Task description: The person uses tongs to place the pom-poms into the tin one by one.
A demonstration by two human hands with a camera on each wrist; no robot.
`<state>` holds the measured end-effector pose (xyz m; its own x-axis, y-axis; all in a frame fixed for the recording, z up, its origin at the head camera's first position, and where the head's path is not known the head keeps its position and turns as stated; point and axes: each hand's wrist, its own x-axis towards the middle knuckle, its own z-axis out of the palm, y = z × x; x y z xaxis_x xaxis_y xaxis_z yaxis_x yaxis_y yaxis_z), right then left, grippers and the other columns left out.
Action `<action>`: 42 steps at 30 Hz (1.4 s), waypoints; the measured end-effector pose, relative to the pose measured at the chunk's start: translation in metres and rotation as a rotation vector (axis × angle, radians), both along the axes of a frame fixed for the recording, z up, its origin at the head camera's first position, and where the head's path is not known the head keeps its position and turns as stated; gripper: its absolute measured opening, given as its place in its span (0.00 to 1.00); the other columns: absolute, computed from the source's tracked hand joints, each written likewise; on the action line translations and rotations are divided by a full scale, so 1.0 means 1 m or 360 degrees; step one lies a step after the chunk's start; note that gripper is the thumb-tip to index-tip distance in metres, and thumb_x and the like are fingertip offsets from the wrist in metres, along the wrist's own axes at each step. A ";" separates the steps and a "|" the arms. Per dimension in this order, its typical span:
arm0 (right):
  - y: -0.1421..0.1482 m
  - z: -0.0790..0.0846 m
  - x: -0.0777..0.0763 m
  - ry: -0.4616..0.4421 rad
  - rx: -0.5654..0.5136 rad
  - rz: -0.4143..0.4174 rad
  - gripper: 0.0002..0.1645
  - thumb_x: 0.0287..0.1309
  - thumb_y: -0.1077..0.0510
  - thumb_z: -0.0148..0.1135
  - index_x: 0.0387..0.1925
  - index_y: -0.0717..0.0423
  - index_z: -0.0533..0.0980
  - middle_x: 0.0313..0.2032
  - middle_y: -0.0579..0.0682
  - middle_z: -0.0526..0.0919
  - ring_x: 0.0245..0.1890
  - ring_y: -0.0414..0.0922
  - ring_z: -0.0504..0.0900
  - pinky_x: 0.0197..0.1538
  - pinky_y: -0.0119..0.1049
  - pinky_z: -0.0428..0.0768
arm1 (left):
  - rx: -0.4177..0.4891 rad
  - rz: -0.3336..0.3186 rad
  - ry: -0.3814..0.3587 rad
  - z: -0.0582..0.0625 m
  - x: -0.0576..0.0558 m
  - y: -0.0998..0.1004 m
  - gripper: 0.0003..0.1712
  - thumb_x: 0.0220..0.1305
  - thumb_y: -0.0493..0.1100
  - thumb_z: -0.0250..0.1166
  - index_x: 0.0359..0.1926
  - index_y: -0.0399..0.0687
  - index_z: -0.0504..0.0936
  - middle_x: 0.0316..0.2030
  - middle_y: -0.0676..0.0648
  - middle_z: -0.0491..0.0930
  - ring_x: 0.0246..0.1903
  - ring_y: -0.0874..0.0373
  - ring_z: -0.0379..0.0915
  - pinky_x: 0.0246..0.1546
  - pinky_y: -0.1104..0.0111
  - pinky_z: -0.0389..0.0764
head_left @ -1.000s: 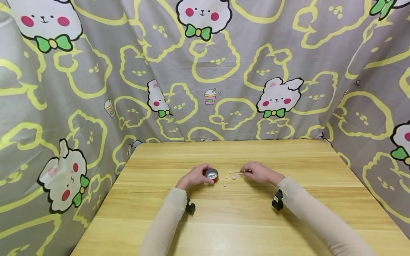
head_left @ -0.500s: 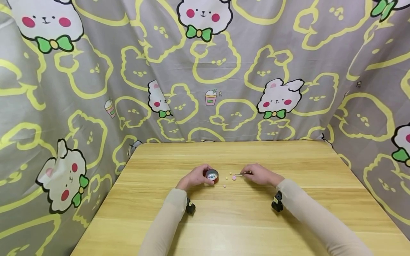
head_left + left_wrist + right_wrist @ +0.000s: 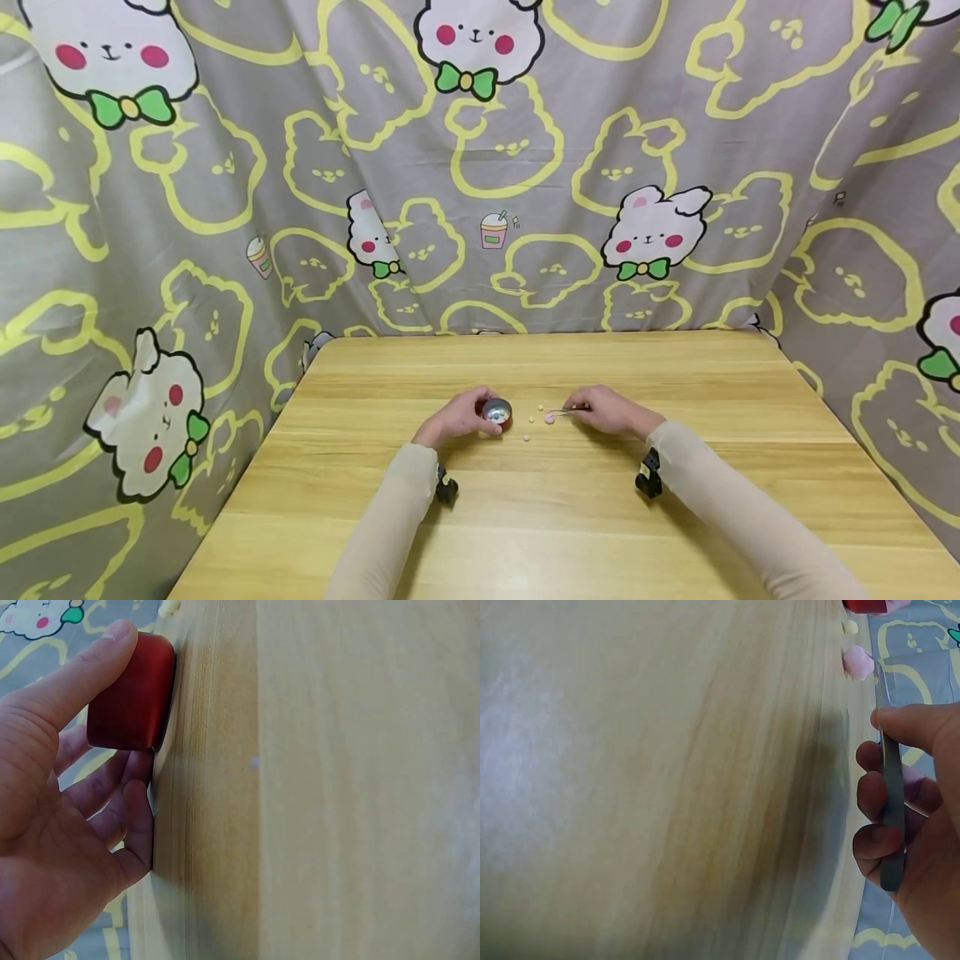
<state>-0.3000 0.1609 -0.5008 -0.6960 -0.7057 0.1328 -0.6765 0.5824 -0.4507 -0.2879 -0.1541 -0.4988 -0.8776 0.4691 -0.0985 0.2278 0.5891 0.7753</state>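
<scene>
Head view: two hands over one wooden table (image 3: 525,525), and count them, two yellow balls (image 3: 541,407), one small pink ball (image 3: 527,437), one bigger pink ball (image 3: 550,419), four on the wood! The left hand (image 3: 467,412) grips one red cup (image 3: 498,402) with a shiny inside; the right hand (image 3: 609,410) holds one pair of tweezers (image 3: 576,408), tips at the bigger pink ball, between the hands.

Left wrist: smooth, deep-red wall, rounded edge, thumb pressed on it.

Right wrist: thumb and fingers pinch the grey tweezers; that ball's pale pink and round, though whether the tips grip it, can't tell.
</scene>
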 end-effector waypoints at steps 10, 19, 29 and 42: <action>0.001 -0.002 -0.001 0.0011 0.0004 0.0036 0.11 0.61 0.62 0.59 0.44 0.55 0.82 0.39 0.46 0.81 0.41 0.46 0.79 0.45 0.44 0.75 | -0.0023 0.0005 0.0007 0.001 0.002 0.000 0.27 0.50 0.44 0.75 0.51 0.50 0.74 0.45 0.51 0.76 0.46 0.57 0.71 0.50 0.61 0.70; 0.000 -0.003 -0.002 -0.0007 0.0013 0.0044 0.11 0.61 0.60 0.60 0.44 0.53 0.83 0.36 0.43 0.79 0.35 0.39 0.76 0.37 0.37 0.73 | -0.0014 0.0009 0.0015 -0.001 0.001 0.000 0.27 0.50 0.43 0.75 0.50 0.48 0.75 0.44 0.51 0.77 0.45 0.57 0.71 0.50 0.61 0.70; 0.000 -0.003 -0.004 -0.0048 -0.0002 0.0033 0.11 0.62 0.61 0.59 0.44 0.55 0.82 0.38 0.46 0.81 0.40 0.44 0.78 0.43 0.42 0.75 | -0.0006 0.0004 0.0012 0.000 0.001 -0.001 0.28 0.50 0.44 0.75 0.51 0.48 0.74 0.45 0.50 0.76 0.46 0.56 0.71 0.51 0.59 0.70; 0.003 -0.006 -0.006 -0.0042 -0.0069 0.0030 0.11 0.63 0.61 0.58 0.45 0.54 0.82 0.40 0.47 0.82 0.42 0.47 0.80 0.46 0.45 0.76 | 0.0012 0.0016 -0.0017 -0.001 0.000 0.000 0.28 0.50 0.42 0.75 0.52 0.47 0.74 0.46 0.48 0.76 0.48 0.53 0.71 0.51 0.58 0.70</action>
